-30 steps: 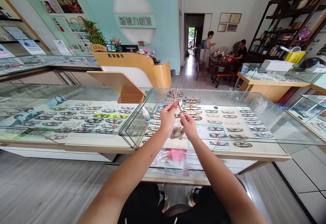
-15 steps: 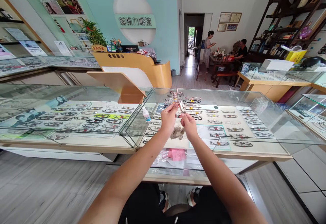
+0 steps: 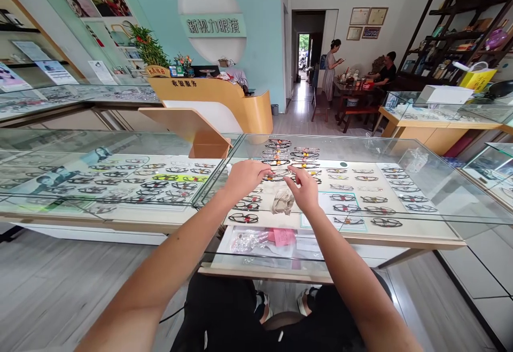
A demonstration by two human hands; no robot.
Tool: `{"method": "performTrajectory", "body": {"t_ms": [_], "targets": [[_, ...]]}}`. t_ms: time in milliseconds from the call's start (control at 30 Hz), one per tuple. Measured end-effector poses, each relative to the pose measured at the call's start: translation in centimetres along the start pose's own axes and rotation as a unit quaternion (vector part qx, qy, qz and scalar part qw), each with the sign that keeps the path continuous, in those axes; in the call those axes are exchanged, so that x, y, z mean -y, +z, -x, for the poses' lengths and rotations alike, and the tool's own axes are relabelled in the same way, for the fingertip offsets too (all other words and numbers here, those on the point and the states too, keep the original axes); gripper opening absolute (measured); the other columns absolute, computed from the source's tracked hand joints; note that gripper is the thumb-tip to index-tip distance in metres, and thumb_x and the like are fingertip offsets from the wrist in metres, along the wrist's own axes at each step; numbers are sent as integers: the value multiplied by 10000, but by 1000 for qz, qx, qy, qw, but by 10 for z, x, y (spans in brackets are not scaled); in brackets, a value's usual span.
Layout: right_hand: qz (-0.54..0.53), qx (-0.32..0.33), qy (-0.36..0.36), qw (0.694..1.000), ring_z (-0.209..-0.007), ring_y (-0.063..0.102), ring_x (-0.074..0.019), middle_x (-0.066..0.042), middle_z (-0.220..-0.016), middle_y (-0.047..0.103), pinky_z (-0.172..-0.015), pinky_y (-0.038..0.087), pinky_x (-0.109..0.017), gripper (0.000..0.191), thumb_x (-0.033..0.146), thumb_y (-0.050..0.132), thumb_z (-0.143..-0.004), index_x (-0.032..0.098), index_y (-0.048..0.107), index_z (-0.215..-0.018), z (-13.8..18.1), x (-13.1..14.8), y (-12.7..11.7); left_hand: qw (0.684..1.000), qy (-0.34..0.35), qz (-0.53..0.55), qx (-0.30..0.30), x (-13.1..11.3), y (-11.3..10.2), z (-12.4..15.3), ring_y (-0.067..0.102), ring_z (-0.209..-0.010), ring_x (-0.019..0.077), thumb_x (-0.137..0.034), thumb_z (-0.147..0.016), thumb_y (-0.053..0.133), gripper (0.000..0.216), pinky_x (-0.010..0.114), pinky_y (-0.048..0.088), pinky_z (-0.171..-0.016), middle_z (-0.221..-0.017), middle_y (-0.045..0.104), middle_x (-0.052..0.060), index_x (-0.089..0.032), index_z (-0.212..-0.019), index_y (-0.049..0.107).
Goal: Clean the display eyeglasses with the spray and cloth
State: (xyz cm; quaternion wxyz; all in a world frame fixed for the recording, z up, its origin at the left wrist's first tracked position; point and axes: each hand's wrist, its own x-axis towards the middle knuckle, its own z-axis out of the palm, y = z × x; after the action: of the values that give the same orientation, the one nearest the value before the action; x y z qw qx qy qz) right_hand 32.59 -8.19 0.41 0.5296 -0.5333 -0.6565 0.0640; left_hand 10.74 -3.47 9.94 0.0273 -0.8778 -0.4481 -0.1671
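My left hand (image 3: 247, 177) and my right hand (image 3: 303, 185) are over the glass display counter, fingers pinched. A thin-framed pair of glasses (image 3: 278, 174) spans the gap between them, each hand gripping one side. Other frames lie right behind it, so its outline is hard to separate. Just below the hands, a crumpled beige cloth (image 3: 282, 201) rests on the counter. The white spray bottle is mostly covered by my left hand. Stacked glasses (image 3: 276, 153) with coloured tags stand just beyond my fingers.
Rows of glasses (image 3: 377, 199) fill the display case to the right, with more in the left case (image 3: 132, 181). A tilted wooden stand (image 3: 208, 141) is on the counter. An open drawer (image 3: 230, 250) with plastic bags is below. Two people are at a table in the back.
The glasses have gone from steeply tilted to roughly level. My left hand has moved left and my hands are farther apart, with the left now covering the spray bottle.
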Motion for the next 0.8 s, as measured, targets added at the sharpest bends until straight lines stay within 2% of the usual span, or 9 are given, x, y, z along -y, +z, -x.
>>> {"method": "performTrajectory", "body": {"t_ms": [167, 467, 800], "targets": [[43, 5, -16, 999, -743, 534, -196, -28, -800, 623, -776, 415, -328, 447, 555, 579, -1077, 233, 780, -1313, 2, 1, 1, 999, -14, -19, 33, -4, -7, 3, 723, -993, 275, -369, -1067, 495, 380, 345, 415, -752, -1045, 847, 45, -304, -1021, 867], [82, -3, -38, 996, -731, 542, -192, -40, -810, 656, -794, 386, -326, 456, 606, 587, -1070, 209, 783, -1181, 4, -6, 4, 999, -10, -1, 35, -5, 3, 3, 722, -1022, 273, -372, -1074, 511, 368, 342, 370, -729, -1055, 845, 54, -281, -983, 856], [88, -16, -26, 996, -713, 534, -195, -38, -743, 633, -799, 381, -333, 499, 626, 532, -1086, 195, 775, -1153, 4, -6, 6, 999, -2, 2, 34, -6, 6, -1, 725, -1003, 270, -386, -1075, 500, 386, 341, 369, -730, -1032, 848, 52, -277, -975, 857]]}}
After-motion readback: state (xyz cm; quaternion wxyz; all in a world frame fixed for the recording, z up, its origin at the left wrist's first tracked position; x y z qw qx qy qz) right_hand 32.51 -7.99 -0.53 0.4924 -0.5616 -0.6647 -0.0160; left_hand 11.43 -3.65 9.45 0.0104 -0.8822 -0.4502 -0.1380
